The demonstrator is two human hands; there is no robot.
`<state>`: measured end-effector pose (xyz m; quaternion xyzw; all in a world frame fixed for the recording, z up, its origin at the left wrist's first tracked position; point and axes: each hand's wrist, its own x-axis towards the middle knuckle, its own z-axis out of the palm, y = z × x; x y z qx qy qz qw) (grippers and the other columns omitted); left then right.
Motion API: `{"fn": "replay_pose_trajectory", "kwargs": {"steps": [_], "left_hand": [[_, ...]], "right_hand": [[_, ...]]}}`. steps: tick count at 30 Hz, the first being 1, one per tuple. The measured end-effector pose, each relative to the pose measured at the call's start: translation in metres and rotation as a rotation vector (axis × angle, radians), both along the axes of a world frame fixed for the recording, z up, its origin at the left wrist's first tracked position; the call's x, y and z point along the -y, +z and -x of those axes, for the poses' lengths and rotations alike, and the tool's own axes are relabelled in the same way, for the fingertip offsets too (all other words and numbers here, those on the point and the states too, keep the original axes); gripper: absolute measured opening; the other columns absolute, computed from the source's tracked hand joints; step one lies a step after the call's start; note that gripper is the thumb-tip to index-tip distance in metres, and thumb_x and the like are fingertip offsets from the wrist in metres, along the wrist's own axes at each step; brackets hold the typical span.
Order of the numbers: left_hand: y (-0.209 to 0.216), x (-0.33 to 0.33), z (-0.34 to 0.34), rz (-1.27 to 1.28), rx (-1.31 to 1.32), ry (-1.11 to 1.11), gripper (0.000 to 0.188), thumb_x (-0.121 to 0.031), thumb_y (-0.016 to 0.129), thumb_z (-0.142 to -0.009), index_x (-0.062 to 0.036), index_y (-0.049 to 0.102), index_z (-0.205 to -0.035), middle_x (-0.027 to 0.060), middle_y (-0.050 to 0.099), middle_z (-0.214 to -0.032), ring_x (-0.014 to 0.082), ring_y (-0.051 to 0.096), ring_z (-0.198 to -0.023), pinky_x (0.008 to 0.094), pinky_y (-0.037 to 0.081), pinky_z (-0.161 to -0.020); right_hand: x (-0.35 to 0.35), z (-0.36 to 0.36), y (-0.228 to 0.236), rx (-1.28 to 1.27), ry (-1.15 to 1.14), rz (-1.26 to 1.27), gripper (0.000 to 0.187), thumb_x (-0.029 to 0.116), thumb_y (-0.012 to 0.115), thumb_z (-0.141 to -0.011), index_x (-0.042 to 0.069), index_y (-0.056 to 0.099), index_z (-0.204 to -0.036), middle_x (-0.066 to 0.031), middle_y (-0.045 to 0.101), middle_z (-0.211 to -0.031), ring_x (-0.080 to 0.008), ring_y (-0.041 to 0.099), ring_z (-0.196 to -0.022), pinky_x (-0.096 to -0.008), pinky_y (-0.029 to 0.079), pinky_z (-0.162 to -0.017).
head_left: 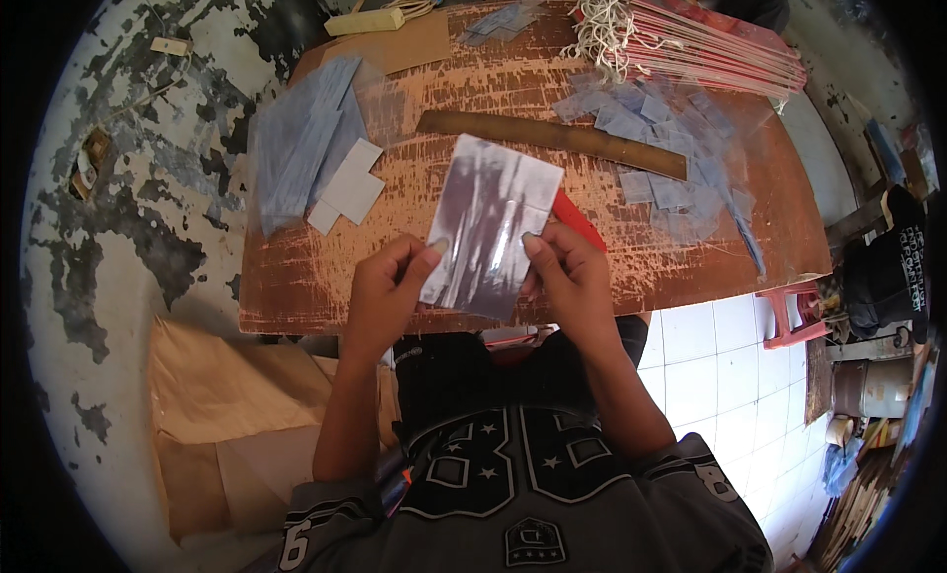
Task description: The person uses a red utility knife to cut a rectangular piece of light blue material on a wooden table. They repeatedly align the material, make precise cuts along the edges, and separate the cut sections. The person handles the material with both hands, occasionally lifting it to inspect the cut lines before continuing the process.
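Observation:
Between my two hands is a glossy clear plastic sheet (498, 223), rectangular and tilted, with bright reflections across it. My left hand (395, 277) pinches its lower left edge with the thumb on top. On the lower right edge, the thumb and fingers of my right hand (570, 272) close in the same way. Whether the sheet is one layer or a pocket, I cannot tell. Partly hidden behind it, a red object (577, 221) lies on the table near my right hand. Beyond the sheet rests a long brown ruler-like strip (552, 141).
The worn wooden table (385, 302) carries a stack of long clear plastic sheets (311, 144) and white cards (347, 188) on the left. Small plastic pieces (661, 144) lie scattered on the right, below a red bundle with white cords (691, 42). A red stool (792, 315) stands at right.

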<state>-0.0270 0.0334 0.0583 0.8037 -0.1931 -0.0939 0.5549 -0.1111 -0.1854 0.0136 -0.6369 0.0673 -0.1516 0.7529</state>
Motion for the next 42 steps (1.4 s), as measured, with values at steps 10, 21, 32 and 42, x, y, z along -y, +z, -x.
{"fn": "replay_pose_trajectory", "kwargs": {"steps": [10, 21, 32, 42], "left_hand": [[-0.01, -0.021, 0.03, 0.09, 0.106, 0.081, 0.04, -0.023, 0.065, -0.107, -0.0025, 0.056, -0.074, -0.0054, 0.045, -0.063, 0.0023, 0.039, -0.061, 0.0238, 0.032, -0.054], [-0.005, -0.012, 0.053, 0.052, 0.346, -0.341, 0.015, -0.009, 0.07, -0.099, 0.0017, 0.072, -0.089, 0.0064, 0.066, -0.072, 0.0122, 0.057, -0.062, 0.0262, 0.041, -0.057], [-0.012, -0.014, 0.051, 0.38, 0.116, -0.224, 0.038, -0.005, 0.064, -0.101, 0.0053, 0.064, -0.138, 0.0196, 0.078, -0.113, 0.0248, 0.077, -0.099, 0.0332, 0.06, -0.081], [-0.018, -0.013, 0.081, 0.384, -0.346, -0.984, 0.076, -0.061, 0.054, -0.104, 0.0058, 0.063, -0.139, 0.0248, 0.069, -0.134, 0.0389, 0.066, -0.126, 0.0484, 0.051, -0.108]], "right_hand": [[0.047, 0.011, 0.005, 0.107, -0.188, -0.012, 0.022, 0.018, 0.062, -0.109, -0.003, 0.068, -0.106, -0.0023, 0.065, -0.075, -0.0085, 0.062, -0.065, -0.0236, 0.048, -0.061], [0.046, 0.009, 0.002, 0.059, -0.205, -0.054, 0.026, 0.022, 0.061, -0.109, 0.001, 0.064, -0.093, -0.0027, 0.065, -0.073, -0.0086, 0.059, -0.064, -0.0238, 0.046, -0.063], [0.044, 0.005, 0.001, 0.034, -0.177, -0.002, 0.026, 0.022, 0.061, -0.109, 0.001, 0.065, -0.095, -0.0027, 0.066, -0.075, -0.009, 0.062, -0.066, -0.0236, 0.047, -0.063], [0.033, -0.01, 0.004, 0.01, -0.11, -0.054, 0.023, 0.021, 0.061, -0.11, 0.001, 0.066, -0.098, -0.0027, 0.067, -0.075, -0.008, 0.061, -0.065, -0.0238, 0.048, -0.063]]}}
